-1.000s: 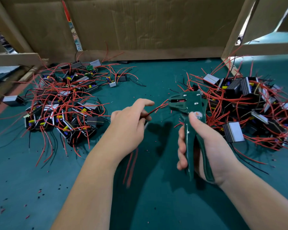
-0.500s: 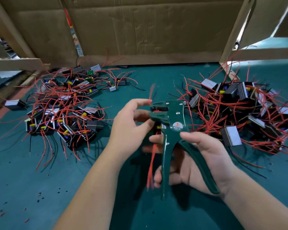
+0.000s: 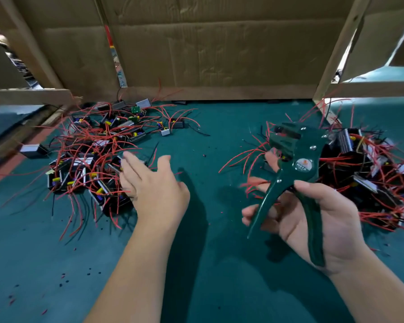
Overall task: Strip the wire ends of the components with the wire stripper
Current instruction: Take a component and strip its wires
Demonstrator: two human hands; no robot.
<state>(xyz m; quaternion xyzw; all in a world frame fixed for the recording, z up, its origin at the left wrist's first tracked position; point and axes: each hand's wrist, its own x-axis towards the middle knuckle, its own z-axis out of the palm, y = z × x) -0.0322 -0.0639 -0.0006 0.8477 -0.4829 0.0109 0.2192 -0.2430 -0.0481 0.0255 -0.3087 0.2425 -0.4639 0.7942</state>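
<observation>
Underneath, teal mat [image 3: 219,127] — two component piles [image 3: 91,159]; cardboard walls [image 3: 219,54] behind.

The left hand [image 3: 154,187], blurred, with its fingers straight and spread, hovers over the near right edge of the left pile of red-wired components [image 3: 91,155]. The right hand [image 3: 313,220] grips the green wire stripper [image 3: 296,159] by its spread handles, head tilted far-left, beside the right pile [image 3: 371,171]. Both piles lie on the teal table [image 3: 208,287], with a cardboard wall [image 3: 219,54] at the far side.

"WETA", approx., on wire stripper [image 3: 297,151]
</observation>
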